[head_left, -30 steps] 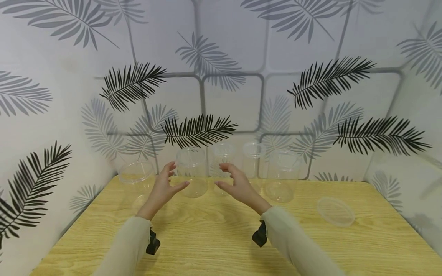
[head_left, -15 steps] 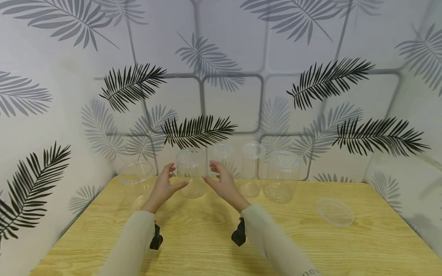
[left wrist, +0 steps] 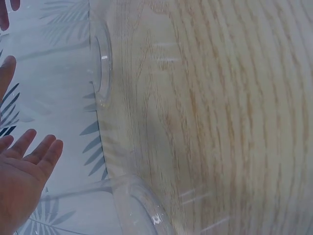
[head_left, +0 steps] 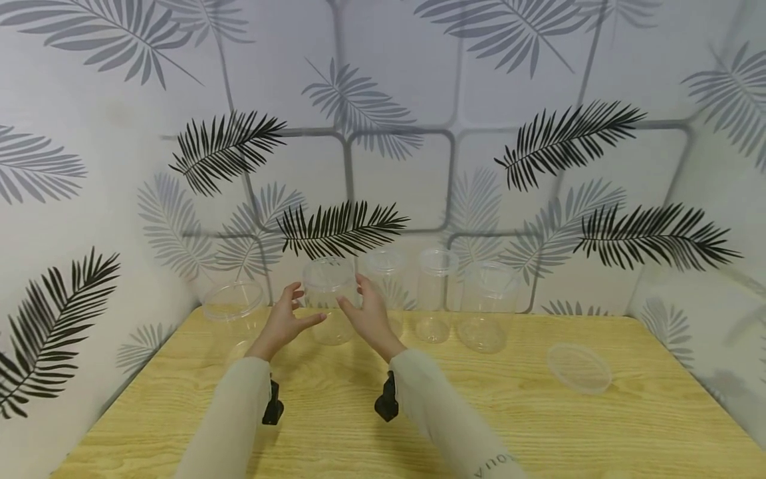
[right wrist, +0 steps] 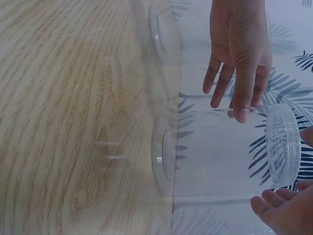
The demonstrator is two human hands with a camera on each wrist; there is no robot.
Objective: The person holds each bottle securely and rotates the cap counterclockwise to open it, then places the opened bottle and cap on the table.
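Observation:
A lidded clear plastic jar (head_left: 331, 303) stands upright on the table, between my two hands. On its left side, my left hand (head_left: 286, 326) is held with fingers spread and thumb apart. In the right wrist view the left thumb overlaps the jar's side wall. My right hand (head_left: 371, 316) is at the jar's right side, thumb across its front and fingers loosely bent beside it. In the right wrist view its fingertips (right wrist: 264, 208) are right by the lidded end. Neither hand is curled round the jar.
A wide open-topped clear jar (head_left: 233, 313) stands at the left. Right of the hands are several lidded clear jars, a narrow one (head_left: 435, 296) and a wider one (head_left: 487, 306) among them. A loose round lid (head_left: 579, 368) lies flat on the wood-grain table (head_left: 335, 426) by the patterned wall.
My right hand has moved left, from in front of the neighbouring jar to the right side of the lidded jar. My left hand has stayed nearly in place.

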